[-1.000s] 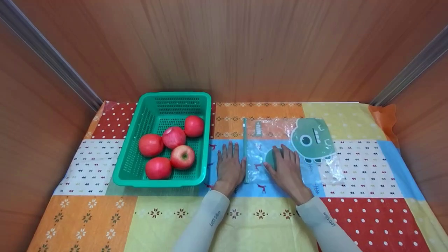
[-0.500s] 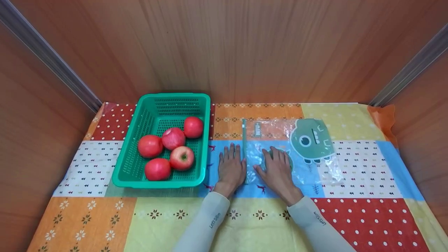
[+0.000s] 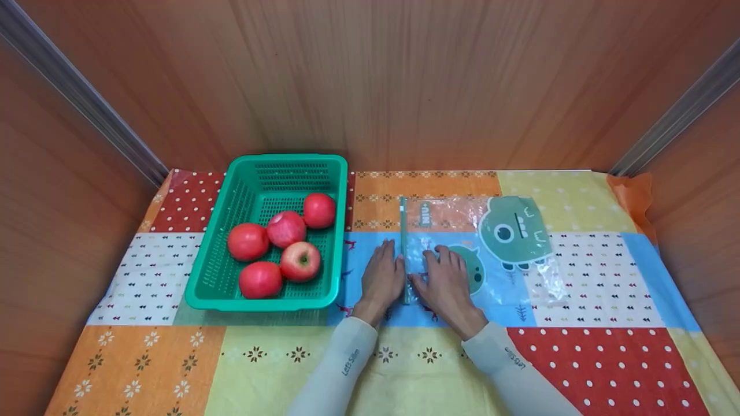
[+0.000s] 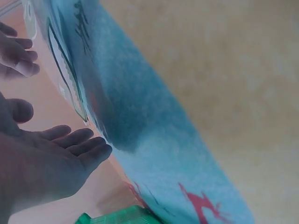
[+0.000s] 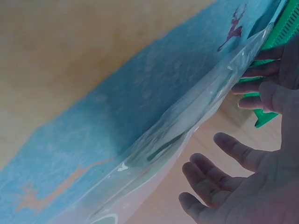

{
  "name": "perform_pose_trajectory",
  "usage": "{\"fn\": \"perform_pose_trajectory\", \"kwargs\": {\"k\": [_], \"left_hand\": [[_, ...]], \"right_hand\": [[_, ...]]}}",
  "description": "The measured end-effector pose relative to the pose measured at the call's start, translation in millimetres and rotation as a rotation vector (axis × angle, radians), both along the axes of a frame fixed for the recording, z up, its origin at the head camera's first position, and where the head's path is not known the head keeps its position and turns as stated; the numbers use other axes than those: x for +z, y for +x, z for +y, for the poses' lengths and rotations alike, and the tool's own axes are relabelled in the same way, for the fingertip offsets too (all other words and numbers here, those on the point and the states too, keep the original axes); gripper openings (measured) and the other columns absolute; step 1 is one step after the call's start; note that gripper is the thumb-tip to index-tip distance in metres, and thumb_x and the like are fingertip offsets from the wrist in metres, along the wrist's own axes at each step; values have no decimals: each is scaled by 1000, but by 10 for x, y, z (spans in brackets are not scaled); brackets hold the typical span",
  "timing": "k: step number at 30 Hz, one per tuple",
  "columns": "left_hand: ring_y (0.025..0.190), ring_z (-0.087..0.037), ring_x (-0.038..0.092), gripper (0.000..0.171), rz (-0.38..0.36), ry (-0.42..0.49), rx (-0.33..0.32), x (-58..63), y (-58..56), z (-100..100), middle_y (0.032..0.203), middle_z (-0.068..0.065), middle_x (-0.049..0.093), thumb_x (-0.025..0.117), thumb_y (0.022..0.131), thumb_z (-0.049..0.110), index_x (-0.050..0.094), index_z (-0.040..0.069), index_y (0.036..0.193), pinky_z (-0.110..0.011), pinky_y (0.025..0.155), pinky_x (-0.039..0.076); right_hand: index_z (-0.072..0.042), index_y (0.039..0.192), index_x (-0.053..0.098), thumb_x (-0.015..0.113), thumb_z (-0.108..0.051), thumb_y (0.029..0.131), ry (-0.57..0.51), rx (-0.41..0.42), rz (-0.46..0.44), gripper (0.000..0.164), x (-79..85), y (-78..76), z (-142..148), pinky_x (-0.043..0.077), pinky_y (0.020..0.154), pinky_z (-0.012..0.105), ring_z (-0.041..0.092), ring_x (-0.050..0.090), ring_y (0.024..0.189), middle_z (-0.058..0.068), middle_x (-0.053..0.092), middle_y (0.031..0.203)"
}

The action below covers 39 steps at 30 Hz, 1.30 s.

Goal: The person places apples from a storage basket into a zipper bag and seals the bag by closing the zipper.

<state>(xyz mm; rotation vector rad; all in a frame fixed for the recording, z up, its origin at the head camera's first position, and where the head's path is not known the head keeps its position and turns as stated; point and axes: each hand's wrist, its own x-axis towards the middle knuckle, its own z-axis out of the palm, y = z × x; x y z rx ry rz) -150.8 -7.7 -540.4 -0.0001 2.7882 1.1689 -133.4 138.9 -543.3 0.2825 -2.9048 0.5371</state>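
A clear plastic zip bag (image 3: 517, 231) printed with green cartoon monsters lies flat on the patchwork cloth in the head view. Its green zip strip (image 3: 403, 231) runs along the bag's left side. My left hand (image 3: 381, 280) lies just left of that strip, fingers fairly straight and pointing away from me. Over the bag's left part rests my right hand (image 3: 448, 286), fingers slightly bent, thumb close to the strip. The left wrist view has my left hand (image 4: 51, 168) with extended fingers; the right wrist view shows my right hand (image 5: 233, 177) with loosely spread fingers beside the bag.
Left of my hands stands a green plastic basket (image 3: 263, 303) with several red apples (image 3: 248, 241) in it. A patchwork tablecloth (image 3: 370, 370) covers the table. Wooden panels (image 3: 428, 86) rise behind and at both sides.
My right hand has slid left across the bag toward the zip strip, uncovering the smaller printed monster. My left hand has turned slightly and its fingers have drawn closer together.
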Motion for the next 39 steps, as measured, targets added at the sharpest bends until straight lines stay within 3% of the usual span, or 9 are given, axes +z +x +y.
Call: {"fn": "perform_pose_trajectory", "kwargs": {"k": [5, 10, 39], "left_hand": [[152, -36, 42, 49, -35, 153, 84, 19, -22, -9, 160, -21, 48, 44, 113, 21, 46, -1, 157, -53, 123, 34], [148, -35, 47, 47, -38, 214, 119, 35, -39, -18, 157, -20, 52, 42, 114, 21, 48, 0, 154, -53, 121, 38], [152, -33, 41, 48, -100, 274, 154, 73, -19, 36, 162, -17, 47, 39, 115, 26, 47, 4, 157, -52, 125, 32]], "right_hand": [[3, 120, 69, 82, -35, 91, -1, -14, 11, 49, -11, 8, -55, 48, 94, 54, 41, 58, 104, 23, 60, 117], [0, 107, 66, 84, -38, 90, 9, -25, 1, 46, 0, 5, -122, 47, 80, 48, 35, 54, 88, 17, 56, 100], [7, 109, 69, 80, -33, 93, 141, -110, -142, 44, -25, 7, -366, 50, 82, 50, 38, 59, 94, 22, 63, 103]]}}
